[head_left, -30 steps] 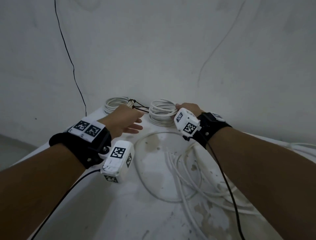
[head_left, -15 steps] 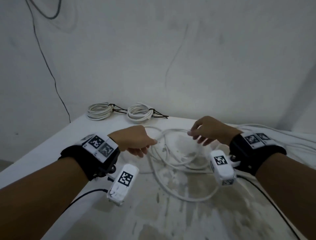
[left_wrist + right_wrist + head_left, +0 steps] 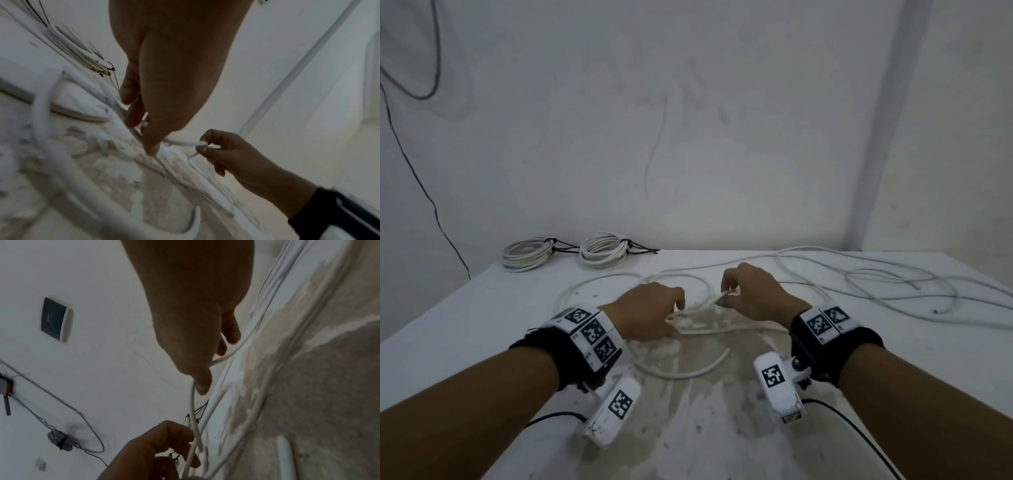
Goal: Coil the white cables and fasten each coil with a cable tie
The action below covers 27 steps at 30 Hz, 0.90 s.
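Hands, two of them, work at the middle of the table (image 3: 482, 308) in the head view. The left hand (image 3: 647, 313) curls over the cable (image 3: 688, 371), fingers bent down onto strands that lie on the stained top. The right hand (image 3: 751, 294) pinches the same cable between thumb and forefinger, just off the surface, at three o'clock from the left and near it. Two coils (image 3: 525, 254), each bound with a black tie (image 3: 638, 249), sit side by side at eleven o'clock, close to the table's far edge and the wall (image 3: 722, 137). One more loose cable (image 3: 893, 284) sprawls at two o'clock, reaching toward the right edge. Bare table shows to the left of the hands and toward the near edge.

From the left wrist, the left hand (image 3: 172, 73) points down with fingertips on the cable (image 3: 180, 142); how firmly it holds the cable cannot be told here. The right hand (image 3: 230, 151) at four o'clock pinches the cable's bend. One coil (image 3: 76, 50) with its tie (image 3: 112, 71) lies at ten o'clock.

From the right wrist, the right hand (image 3: 195, 318) grasps the cable (image 3: 193, 410) at thumb and finger. The cable runs down to the left hand (image 3: 156, 449) at six o'clock, whose fingers curl round it. More strands lie along the table (image 3: 329, 386) at right.
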### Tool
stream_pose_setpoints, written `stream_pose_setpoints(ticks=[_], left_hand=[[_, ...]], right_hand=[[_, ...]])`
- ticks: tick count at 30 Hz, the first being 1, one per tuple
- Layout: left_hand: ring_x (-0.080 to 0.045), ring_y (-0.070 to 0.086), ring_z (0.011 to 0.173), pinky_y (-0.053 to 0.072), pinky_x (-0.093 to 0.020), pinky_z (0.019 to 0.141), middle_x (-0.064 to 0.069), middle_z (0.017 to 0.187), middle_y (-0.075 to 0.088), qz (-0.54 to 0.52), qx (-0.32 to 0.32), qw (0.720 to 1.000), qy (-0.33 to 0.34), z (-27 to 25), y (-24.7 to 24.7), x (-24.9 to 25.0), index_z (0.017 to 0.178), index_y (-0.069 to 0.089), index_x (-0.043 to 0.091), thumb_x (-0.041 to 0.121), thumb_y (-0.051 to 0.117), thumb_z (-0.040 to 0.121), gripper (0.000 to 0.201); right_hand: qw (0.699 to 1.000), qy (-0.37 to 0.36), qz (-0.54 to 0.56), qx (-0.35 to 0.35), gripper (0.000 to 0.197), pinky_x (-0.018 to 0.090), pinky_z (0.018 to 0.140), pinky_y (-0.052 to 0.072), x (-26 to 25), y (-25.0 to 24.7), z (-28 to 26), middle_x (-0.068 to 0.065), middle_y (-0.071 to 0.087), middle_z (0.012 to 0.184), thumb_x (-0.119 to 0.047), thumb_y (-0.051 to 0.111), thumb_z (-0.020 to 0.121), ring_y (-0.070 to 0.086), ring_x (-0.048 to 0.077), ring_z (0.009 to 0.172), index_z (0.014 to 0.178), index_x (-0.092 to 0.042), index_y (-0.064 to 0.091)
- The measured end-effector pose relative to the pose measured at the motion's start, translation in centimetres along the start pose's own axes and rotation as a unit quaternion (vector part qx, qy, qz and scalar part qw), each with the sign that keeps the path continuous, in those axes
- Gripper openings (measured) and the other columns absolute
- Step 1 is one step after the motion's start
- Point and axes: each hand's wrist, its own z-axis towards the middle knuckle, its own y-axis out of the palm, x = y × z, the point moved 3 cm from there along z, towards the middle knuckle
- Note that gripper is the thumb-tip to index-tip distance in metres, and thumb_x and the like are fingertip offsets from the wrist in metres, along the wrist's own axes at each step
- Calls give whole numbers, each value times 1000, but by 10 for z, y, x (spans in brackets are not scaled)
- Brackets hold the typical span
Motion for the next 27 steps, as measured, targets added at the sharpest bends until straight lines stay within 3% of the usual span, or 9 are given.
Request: stream_pose_setpoints(ticks=[3,6,9,13,17,20,22,24,27], left_hand=[[-22,59,104,47,-32,79,-3,118,63,82,3,996,-17,0,0,-2,126,54,20,38,62,94,38],[-23,60,97,49,-34,78,-5,112,62,107,26,994,-6,-1,2,-5,118,56,15,27,53,100,22],[-22,57,81,45,-37,70,-1,93,58,79,117,990,16,-2,-12,-4,93,52,19,24,47,101,12],[-27,60,73,48,-39,68,-3,80,67,-83,258,962,-34,-1,-54,-18,86,58,17,24,47,101,19],[-23,60,78,49,-36,74,0,83,68,-89,222,968,-80,4,-76,-27,78,58,25,26,51,101,24],[-23,60,80,45,-33,72,2,81,65,-94,220,969,-63,6,-75,-15,83,60,22,24,52,101,20],[-24,59,80,40,-31,67,1,80,62,-143,269,951,-60,7,-82,-8,86,62,19,22,51,101,18],[-23,57,76,40,-29,66,-1,81,62,-210,344,913,-60,5,-102,-3,87,63,17,19,49,101,19],[-19,54,75,41,-29,70,-2,80,61,-274,442,852,-64,-3,-146,1,91,66,13,16,48,100,20]], right_hand=[[998,37,31,38,41,30,74,38,7,-4,0,1,58,104,-44,75,82,53,18,91,107,-20,53],[998,67,-6,-13,56,34,81,45,20,1,-5,2,58,110,-52,72,83,58,23,101,120,-16,48],[994,48,-53,-88,46,33,80,44,32,4,-14,-5,60,101,-65,60,86,59,19,100,105,-23,59],[990,33,-105,-93,37,29,69,41,48,-3,-23,-1,62,84,-51,54,95,57,20,81,72,-22,55],[992,59,-1,113,44,32,63,35,62,-41,-19,-3,58,71,-46,48,99,56,22,74,67,-17,55],[998,43,-43,5,29,28,68,37,55,-48,-19,-12,56,81,-52,64,89,52,13,80,78,-27,57],[998,55,-15,-38,31,27,66,46,52,-37,-21,-9,59,87,-51,70,85,58,16,79,92,-22,62],[992,68,105,-8,33,30,54,54,49,-30,-24,-5,63,83,-48,69,87,64,18,69,93,-16,64],[983,58,175,-22,35,31,53,56,33,-22,-24,3,68,88,-51,64,90,64,17,67,93,-16,64]])
